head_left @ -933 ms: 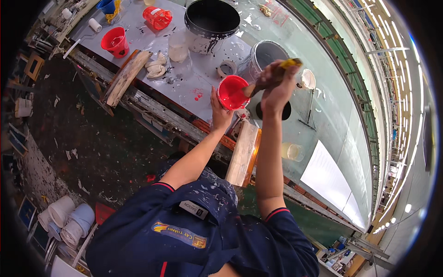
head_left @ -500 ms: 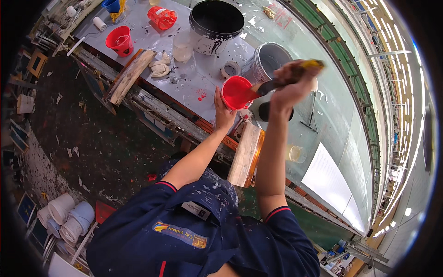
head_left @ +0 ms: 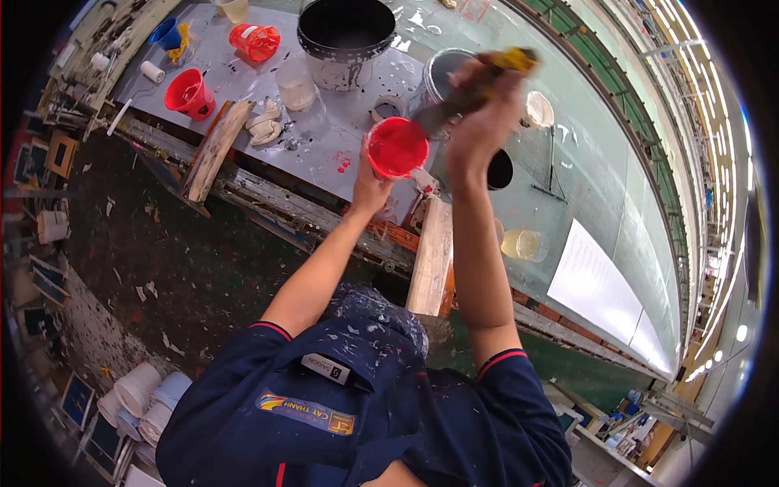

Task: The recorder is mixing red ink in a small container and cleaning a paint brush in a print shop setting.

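My left hand is wrapped around the side of a red plastic cup, tilted so that its opening shows red paint inside. In my right hand is a putty knife with a yellow and black handle, smeared by motion. Its dark, wide blade slants down to the right rim of the cup; whether it touches the rim I cannot tell. Just behind the cup lies a roll of tape. A grey bucket stands behind my right hand, partly covered by it.
A large black-lined bucket stands farther back, with a clear cup, another red cup and a toppled red cup to its left. Wooden blocks line the near table edge. A cup of yellowish liquid lies right.
The putty knife's blade has come out of the paint to the cup's right rim. My right hand and the knife have moved up and left; the whole view has shifted a little.
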Tool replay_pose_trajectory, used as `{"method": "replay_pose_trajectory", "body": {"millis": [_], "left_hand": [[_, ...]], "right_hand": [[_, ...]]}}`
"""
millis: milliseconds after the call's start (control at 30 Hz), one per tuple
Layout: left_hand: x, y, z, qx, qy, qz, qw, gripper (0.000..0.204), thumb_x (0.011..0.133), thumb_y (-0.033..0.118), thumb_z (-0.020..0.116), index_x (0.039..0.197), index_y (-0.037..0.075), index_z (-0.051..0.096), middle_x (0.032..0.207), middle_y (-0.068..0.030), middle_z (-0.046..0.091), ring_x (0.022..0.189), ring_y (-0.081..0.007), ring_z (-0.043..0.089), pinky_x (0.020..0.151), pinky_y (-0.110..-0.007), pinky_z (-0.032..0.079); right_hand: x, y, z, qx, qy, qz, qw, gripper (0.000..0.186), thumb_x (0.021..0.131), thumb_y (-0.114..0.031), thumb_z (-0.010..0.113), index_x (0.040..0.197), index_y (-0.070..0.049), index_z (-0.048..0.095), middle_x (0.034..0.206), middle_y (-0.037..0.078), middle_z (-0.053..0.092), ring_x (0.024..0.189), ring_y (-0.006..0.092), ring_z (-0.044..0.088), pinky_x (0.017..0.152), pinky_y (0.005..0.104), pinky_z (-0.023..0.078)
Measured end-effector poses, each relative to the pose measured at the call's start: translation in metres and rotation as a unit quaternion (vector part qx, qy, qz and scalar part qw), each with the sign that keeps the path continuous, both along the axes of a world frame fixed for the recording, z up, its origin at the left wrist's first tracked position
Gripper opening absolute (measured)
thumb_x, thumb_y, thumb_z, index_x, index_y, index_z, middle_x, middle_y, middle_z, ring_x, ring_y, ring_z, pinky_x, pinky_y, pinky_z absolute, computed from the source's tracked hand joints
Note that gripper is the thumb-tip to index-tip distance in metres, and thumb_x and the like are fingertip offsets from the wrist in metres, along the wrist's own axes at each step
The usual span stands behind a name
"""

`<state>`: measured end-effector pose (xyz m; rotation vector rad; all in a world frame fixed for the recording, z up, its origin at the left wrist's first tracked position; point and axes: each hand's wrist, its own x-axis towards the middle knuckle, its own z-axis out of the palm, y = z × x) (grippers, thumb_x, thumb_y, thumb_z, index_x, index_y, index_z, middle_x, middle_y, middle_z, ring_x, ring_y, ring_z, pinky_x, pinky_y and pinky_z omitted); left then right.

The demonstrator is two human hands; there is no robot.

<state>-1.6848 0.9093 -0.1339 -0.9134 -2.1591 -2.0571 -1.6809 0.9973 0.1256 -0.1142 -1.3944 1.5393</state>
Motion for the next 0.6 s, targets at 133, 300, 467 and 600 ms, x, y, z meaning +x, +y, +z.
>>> {"method": "replay_pose_trajectory", "body": {"millis": [133,300,467,600], "left_hand": [[-0.020,-0.016,0.010,-0.076,-0.019,-0.149,0.986,0.080,0.075,0.016,0.068,0.136,0.003,0.020,0.129,-0.0173,0.041,0.116,-0.0282,0.047,0.093,-0.037,0.041],[-0.048,-0.053,-0.035,-0.141,-0.159,-0.246,0.946,0.041,0.078,0.014,0.063,0.116,0.006,0.049,0.110,-0.0113,0.057,0.099,-0.0227,0.056,0.082,-0.033,0.047],[-0.057,-0.044,-0.034,-0.293,-0.056,-0.268,0.916,0.022,0.081,0.017,0.060,0.101,0.008,0.058,0.089,-0.0057,0.064,0.082,-0.0184,0.060,0.070,-0.031,0.047],[-0.053,-0.048,-0.008,-0.428,0.062,-0.315,0.845,0.031,0.083,0.033,0.057,0.101,0.007,0.059,0.097,-0.0090,0.063,0.090,-0.0217,0.058,0.076,-0.033,0.046]], "right_hand": [[0.032,-0.005,-0.046,0.140,-0.226,0.188,0.946,0.025,0.082,-0.009,0.049,0.105,0.001,0.046,0.101,0.013,0.047,0.094,0.0233,0.049,0.086,0.0337,0.039],[0.073,0.010,-0.035,0.213,-0.198,0.278,0.916,0.030,0.082,-0.012,0.053,0.108,0.003,0.056,0.110,0.014,0.054,0.108,0.0224,0.049,0.094,0.0325,0.036],[0.102,0.101,-0.169,0.124,-0.484,-0.016,0.866,0.024,0.083,-0.018,0.056,0.097,0.001,0.060,0.089,0.015,0.064,0.080,0.0223,0.062,0.072,0.0309,0.047],[0.103,0.084,-0.234,0.319,-0.610,-0.075,0.722,0.019,0.073,-0.015,0.062,0.088,-0.004,0.065,0.089,0.015,0.065,0.089,0.0299,0.062,0.077,0.0374,0.048]]}}
